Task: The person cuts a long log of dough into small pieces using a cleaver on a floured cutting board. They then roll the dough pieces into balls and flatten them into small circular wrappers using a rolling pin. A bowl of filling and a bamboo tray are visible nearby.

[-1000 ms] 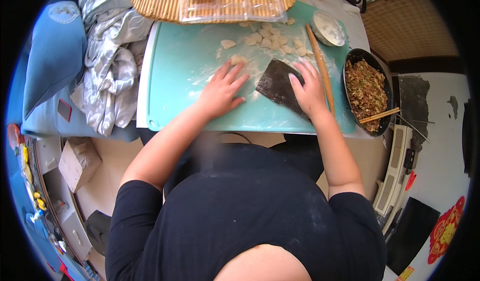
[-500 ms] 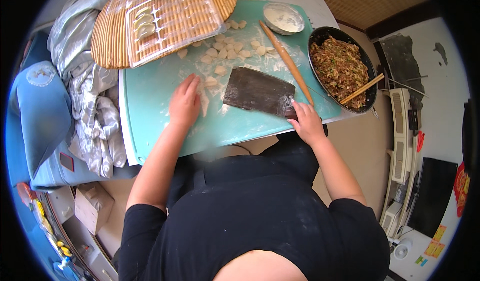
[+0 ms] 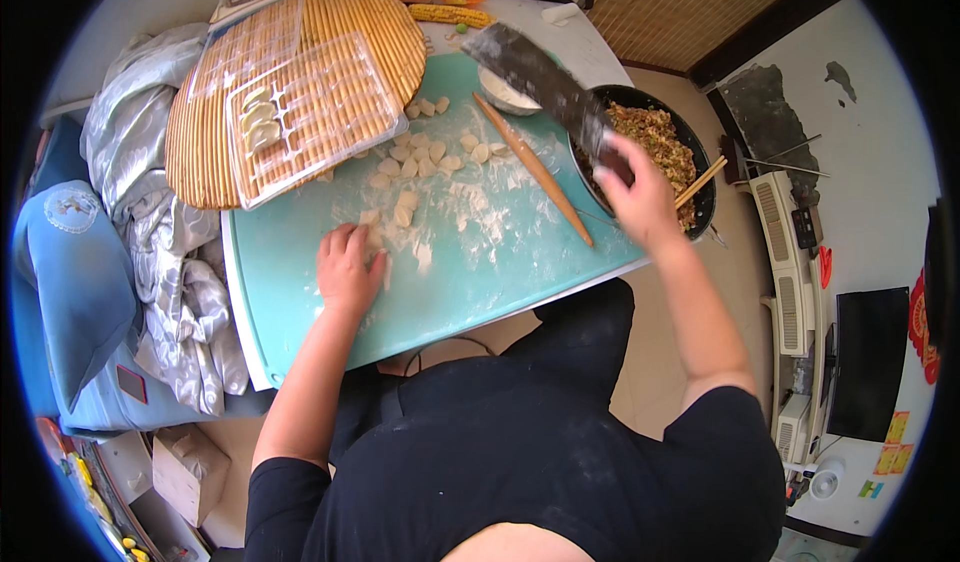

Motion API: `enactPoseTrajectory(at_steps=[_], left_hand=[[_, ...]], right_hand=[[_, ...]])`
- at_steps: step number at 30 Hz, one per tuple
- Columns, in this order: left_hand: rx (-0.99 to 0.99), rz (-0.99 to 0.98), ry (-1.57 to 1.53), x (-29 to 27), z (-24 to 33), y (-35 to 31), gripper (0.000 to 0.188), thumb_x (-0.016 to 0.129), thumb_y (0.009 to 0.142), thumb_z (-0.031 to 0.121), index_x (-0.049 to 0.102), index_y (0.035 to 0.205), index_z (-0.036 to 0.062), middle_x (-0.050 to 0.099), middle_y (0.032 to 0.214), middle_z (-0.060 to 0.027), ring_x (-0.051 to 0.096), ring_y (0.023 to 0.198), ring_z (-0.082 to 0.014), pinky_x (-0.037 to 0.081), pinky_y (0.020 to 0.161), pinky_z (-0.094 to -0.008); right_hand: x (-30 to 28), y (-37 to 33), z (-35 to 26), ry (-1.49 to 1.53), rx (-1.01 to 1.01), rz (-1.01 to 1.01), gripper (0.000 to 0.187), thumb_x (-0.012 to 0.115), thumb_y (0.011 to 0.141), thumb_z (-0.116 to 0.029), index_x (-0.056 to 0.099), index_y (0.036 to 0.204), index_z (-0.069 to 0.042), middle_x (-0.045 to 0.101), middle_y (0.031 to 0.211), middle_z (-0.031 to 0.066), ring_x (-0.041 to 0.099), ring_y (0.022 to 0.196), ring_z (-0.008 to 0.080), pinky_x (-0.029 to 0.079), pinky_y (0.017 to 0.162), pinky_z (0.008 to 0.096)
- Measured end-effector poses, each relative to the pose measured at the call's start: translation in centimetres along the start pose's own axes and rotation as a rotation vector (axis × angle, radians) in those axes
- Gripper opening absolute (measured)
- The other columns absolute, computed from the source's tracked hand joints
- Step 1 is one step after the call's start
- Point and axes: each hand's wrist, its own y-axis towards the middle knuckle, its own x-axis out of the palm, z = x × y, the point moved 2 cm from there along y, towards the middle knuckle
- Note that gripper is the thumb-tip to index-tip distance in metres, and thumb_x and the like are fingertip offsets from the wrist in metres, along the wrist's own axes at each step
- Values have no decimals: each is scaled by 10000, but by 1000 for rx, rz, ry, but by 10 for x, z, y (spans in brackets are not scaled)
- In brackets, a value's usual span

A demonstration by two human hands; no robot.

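Note:
My right hand point(image 3: 642, 200) is closed round the handle of a dark, flour-dusted cleaver point(image 3: 535, 75). The blade is raised, slanting up and left over the flour bowl point(image 3: 505, 95) and the rim of the filling pan point(image 3: 658, 127). My left hand point(image 3: 348, 270) lies on the teal board point(image 3: 470, 297), fingers loosely stretched and holding nothing. Just beyond it are small dough pieces point(image 3: 428, 155), most loosely grouped, with flour scattered around. A wooden rolling pin point(image 3: 535, 174) lies slantwise between the dough and the pan, whose filling is partly hidden by my right hand and the cleaver.
At the far left, a clear compartment tray point(image 3: 330, 132) holding a few dumplings point(image 3: 262, 122) rests on a round woven mat point(image 3: 200, 167). Chopsticks point(image 3: 708, 174) lean in the pan. Corn point(image 3: 450, 14) lies at the back. A blue sofa point(image 3: 80, 262) stands at left.
My right hand has lifted the cleaver off the board and carried it up and right toward the pan. My left hand stays on the board. The view has shifted, showing more of the table's back.

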Motion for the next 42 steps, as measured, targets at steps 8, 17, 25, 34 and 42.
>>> enactPoseTrajectory(at_steps=[8, 17, 25, 34, 42], left_hand=[[-59, -66, 6, 3, -2, 7, 410, 655, 676, 131, 562, 1069, 64, 568, 1004, -121, 522, 928, -330, 429, 824, -425], [-76, -121, -62, 3, -5, 12, 393, 581, 703, 23, 532, 1093, 30, 569, 1032, -152, 527, 908, -354, 435, 824, -432], [-90, -122, -108, 5, -5, 11, 434, 569, 699, -4, 504, 1128, 17, 563, 1061, -177, 524, 946, -372, 430, 857, -450], [-134, -84, 73, 6, -7, 10, 367, 706, 667, 151, 573, 997, 59, 569, 987, -124, 529, 922, -337, 429, 823, -415], [-127, 3, -82, 5, -16, 2, 279, 673, 689, 71, 586, 954, 83, 613, 971, -91, 563, 874, -316, 461, 765, -400]], right_hand=[[-2, 201, 79, -642, 59, -192, 423, 616, 813, -269, 528, 1214, -165, 621, 1112, 106, 582, 1017, 312, 466, 836, 422], [73, 288, 182, -589, 154, -303, 510, 647, 807, -273, 490, 1281, -171, 574, 1218, 81, 534, 1129, 269, 439, 927, 391], [111, 315, 209, -594, 194, -527, 611, 736, 697, -134, 506, 1260, -72, 574, 1207, 148, 545, 1111, 300, 435, 932, 373], [101, 323, 186, -783, 6, -291, 362, 531, 849, -226, 583, 1187, -105, 613, 1132, 168, 578, 1050, 338, 454, 880, 420], [73, 146, 2, 121, -245, -221, 330, 586, 839, -271, 609, 1115, -91, 645, 1023, 137, 628, 907, 265, 489, 793, 352]])
